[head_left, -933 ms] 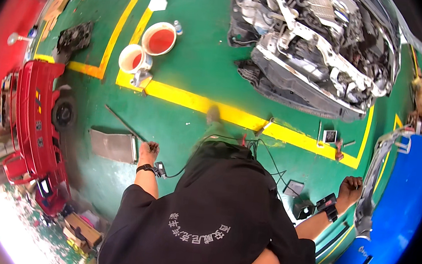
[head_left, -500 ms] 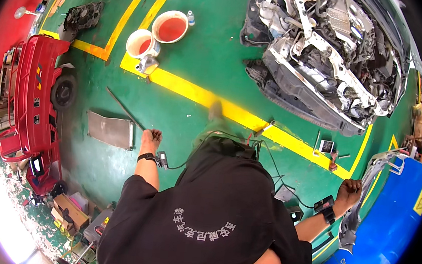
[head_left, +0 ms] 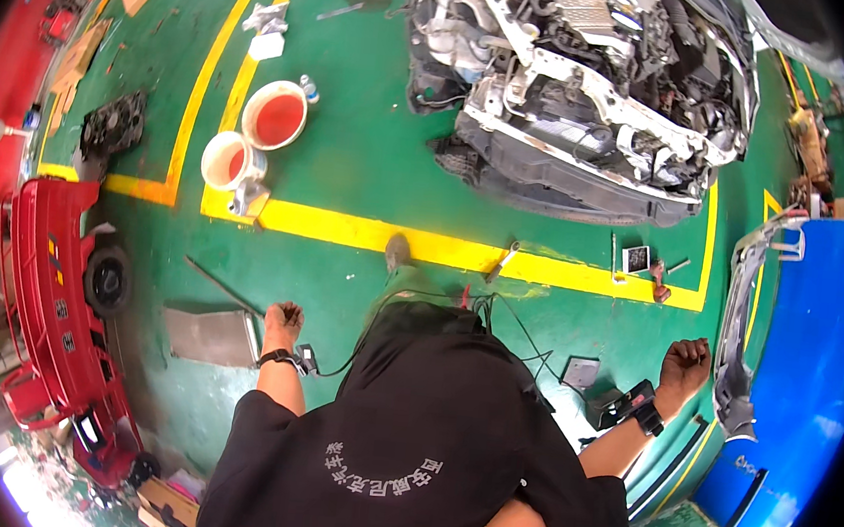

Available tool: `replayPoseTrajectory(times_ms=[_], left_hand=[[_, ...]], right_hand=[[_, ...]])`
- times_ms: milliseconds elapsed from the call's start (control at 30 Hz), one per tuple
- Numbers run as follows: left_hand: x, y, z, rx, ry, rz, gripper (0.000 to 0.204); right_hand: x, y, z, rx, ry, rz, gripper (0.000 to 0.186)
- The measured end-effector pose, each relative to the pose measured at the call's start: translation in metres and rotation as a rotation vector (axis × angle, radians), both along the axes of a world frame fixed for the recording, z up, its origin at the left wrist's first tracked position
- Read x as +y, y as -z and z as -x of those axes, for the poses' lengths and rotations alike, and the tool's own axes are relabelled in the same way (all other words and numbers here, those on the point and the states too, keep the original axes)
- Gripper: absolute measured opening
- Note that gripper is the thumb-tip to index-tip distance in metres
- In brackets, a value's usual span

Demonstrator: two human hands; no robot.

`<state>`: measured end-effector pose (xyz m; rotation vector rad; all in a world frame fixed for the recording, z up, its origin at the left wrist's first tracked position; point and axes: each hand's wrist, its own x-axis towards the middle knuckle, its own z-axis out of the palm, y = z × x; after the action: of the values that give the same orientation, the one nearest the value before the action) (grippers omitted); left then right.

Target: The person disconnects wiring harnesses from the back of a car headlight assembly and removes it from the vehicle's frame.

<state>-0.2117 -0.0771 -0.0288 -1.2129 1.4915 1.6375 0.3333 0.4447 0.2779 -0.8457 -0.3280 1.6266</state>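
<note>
Green floor [head_left: 351,157] spreads below left hand [head_left: 283,324] and right hand [head_left: 683,373], curled, grip closure unclear.

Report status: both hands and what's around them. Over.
Left hand curled, contents unclear, near dark bar. Right hand curled, contents unclear, near grey bumper piece. Exposed engine bay ahead, apart from both hands.

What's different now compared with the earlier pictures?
The view has turned to the right: the yellow floor line that sloped down rightward now runs nearly level, and the stripped car front sits farther left in the picture. I see nothing taken up or let go by the left hand or right hand. The larger bucket and flat grey panel stayed put on the floor.
</note>
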Motion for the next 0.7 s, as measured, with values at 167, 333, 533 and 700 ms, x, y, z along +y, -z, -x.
replayPoseTrajectory(times_ms=[167, 333, 533, 700], left_hand=[[0.016, -0.003, 0.019, -0.007, 0.066, 0.004, 0.017], [0.024, -0.003, 0.031, 0.012, 0.185, -0.036, 0.012], [0.046, -0.017, 0.035, 0.006, 0.199, 0.018, 0.013], [0.044, -0.013, 0.039, 0.028, 0.253, 0.005, 0.014]], right_hand=[[-0.016, 0.007, -0.011, -0.034, 0.106, 0.012, 0.009], [-0.029, 0.013, -0.010, -0.036, 0.175, 0.000, 0.009], [-0.040, 0.015, -0.009, -0.059, 0.248, 0.064, 0.010], [-0.040, 0.014, -0.004, -0.032, 0.264, 0.073, 0.010]])
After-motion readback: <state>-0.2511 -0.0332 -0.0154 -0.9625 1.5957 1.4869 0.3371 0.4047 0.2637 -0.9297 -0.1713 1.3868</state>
